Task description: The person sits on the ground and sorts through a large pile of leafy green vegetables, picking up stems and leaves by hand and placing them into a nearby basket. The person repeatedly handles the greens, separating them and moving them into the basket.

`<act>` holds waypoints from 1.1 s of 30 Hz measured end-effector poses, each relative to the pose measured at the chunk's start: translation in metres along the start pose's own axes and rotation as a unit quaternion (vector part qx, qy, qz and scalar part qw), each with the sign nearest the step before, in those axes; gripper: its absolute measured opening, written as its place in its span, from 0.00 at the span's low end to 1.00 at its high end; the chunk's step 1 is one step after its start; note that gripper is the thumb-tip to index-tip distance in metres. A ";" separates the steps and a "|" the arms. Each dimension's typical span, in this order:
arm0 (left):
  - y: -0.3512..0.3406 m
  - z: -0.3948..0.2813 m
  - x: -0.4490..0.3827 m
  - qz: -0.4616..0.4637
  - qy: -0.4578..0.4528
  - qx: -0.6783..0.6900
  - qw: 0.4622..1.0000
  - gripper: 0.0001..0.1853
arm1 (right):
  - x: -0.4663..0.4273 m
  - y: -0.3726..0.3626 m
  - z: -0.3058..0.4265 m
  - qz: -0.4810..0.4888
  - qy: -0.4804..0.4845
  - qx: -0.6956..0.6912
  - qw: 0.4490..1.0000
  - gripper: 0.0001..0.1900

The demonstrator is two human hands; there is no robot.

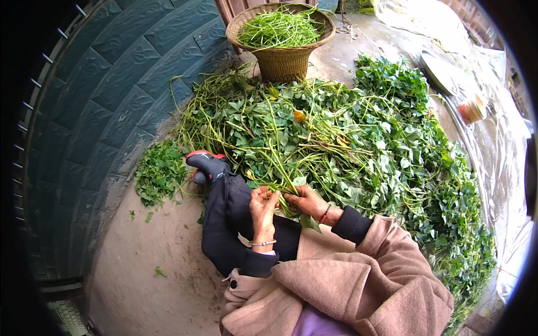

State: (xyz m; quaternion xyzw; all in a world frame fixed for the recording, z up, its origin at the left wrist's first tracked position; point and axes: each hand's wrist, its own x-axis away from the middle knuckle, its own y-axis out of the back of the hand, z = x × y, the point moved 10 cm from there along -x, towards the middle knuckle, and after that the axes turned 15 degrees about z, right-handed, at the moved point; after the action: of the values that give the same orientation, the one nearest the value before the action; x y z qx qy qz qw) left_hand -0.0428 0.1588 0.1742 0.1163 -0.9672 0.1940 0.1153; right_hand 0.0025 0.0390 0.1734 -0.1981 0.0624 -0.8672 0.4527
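Green leafy stems (282, 168) run up from my lap over the large pile of leafy vines (336, 126). My right hand (307, 200), with a red band at its wrist, is closed around the lower part of these stems, and a broad leaf (310, 222) hangs beneath it. My left hand (264, 206), wearing a metal bangle, is at the left side of the same bundle with its fingers bent and fingertips at the stems; whether it grips one cannot be told. Beyond the pile stands a flared wicker basket (282, 63) heaped with thin green stalks (280, 29).
A small heap of leaves (161, 173) lies left of my dark boots (208, 164). A tiled wall (126, 84) curves along the left. At the right are plastic sheeting (500, 164), a round pan-like thing (438, 72) and a red-and-white tub (472, 110).
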 end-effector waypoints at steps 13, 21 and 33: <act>-0.014 -0.005 0.000 0.112 -0.013 0.044 0.993 0.15 | 0.005 0.005 0.016 0.149 0.006 0.082 0.985 0.13; -0.040 -0.024 0.004 0.142 -0.052 0.012 0.988 0.18 | 0.010 0.006 0.031 0.171 0.039 0.088 0.981 0.14; -0.029 0.005 0.017 0.149 0.069 0.145 0.976 0.15 | 0.032 0.089 0.086 -0.027 0.164 0.578 0.799 0.08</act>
State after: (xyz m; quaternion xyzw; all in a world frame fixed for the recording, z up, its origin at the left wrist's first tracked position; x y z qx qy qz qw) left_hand -0.0520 0.1275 0.1840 -0.0275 -0.9250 0.3547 0.1337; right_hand 0.0879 -0.0325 0.2358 0.2436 -0.3823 -0.7735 0.4429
